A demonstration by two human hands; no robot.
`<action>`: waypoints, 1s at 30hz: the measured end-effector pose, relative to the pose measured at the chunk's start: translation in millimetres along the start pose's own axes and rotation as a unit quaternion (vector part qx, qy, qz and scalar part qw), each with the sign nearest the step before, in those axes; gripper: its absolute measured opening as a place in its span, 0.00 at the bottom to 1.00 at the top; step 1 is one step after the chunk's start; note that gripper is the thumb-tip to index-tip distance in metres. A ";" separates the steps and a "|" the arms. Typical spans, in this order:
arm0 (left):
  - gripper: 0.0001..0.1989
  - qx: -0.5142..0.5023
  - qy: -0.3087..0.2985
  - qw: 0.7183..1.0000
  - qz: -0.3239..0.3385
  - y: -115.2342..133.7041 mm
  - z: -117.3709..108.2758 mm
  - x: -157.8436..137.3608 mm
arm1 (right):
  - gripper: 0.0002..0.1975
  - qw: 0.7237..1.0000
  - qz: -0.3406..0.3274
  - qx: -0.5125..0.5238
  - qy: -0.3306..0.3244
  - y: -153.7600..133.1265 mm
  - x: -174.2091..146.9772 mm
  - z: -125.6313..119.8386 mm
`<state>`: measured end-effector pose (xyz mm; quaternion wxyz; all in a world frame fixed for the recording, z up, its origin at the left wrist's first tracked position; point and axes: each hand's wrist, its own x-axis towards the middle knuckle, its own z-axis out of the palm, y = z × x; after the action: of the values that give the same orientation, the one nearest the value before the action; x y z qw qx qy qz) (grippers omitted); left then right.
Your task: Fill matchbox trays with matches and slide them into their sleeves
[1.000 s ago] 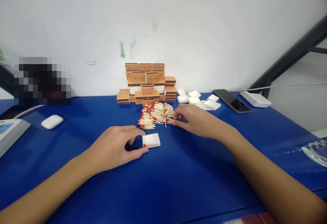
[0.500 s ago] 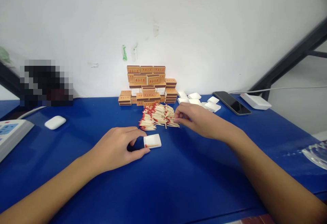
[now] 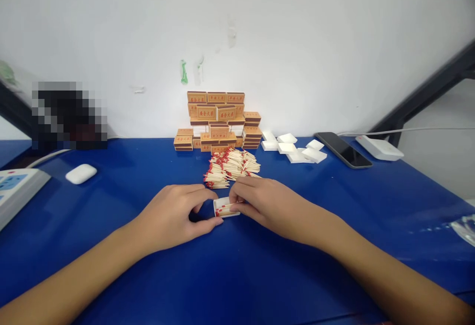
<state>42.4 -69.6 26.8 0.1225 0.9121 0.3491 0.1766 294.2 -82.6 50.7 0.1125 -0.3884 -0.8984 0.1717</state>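
Observation:
My left hand (image 3: 185,211) grips the left end of a small white matchbox tray (image 3: 221,201) lying on the blue table. Thumb and forefinger are on its two long sides. Over the tray's right end, my right hand (image 3: 261,204) is closed in a pinch on matches (image 3: 227,209), whose red heads point left inside the tray. The fingers hide how many it holds. Just behind the tray lies a big heap of loose matches (image 3: 233,164), red heads mostly to the left.
Stacked orange matchboxes (image 3: 217,112) stand against the wall behind the heap. White trays (image 3: 293,149) lie to their right, then a phone (image 3: 343,149) and a white box (image 3: 379,147). At left are a white earbud case (image 3: 81,173) and a power strip (image 3: 22,191).
My right hand has come from the match heap down and left to the tray, bringing matches. More red heads show in the tray. My left hand stays on it; the view has shifted slightly.

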 end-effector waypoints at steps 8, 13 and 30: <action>0.12 -0.006 0.000 1.000 -0.003 -0.3 -0.9 1.0 | 0.05 1.000 0.015 0.007 0.010 -0.7 -1.2 4.4; 0.13 -0.002 0.002 1.000 0.000 -1.1 -0.4 0.2 | 0.06 1.000 0.019 0.008 -0.009 1.5 -0.2 1.4; 0.12 0.003 0.000 1.000 0.008 -3.6 -0.6 -0.3 | 0.06 0.996 0.024 0.046 0.072 -1.5 3.7 12.0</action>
<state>39.8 -67.1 26.0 0.1180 0.9153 0.3422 0.1765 286.7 -83.5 40.6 0.1901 -0.4158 -0.8694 0.1872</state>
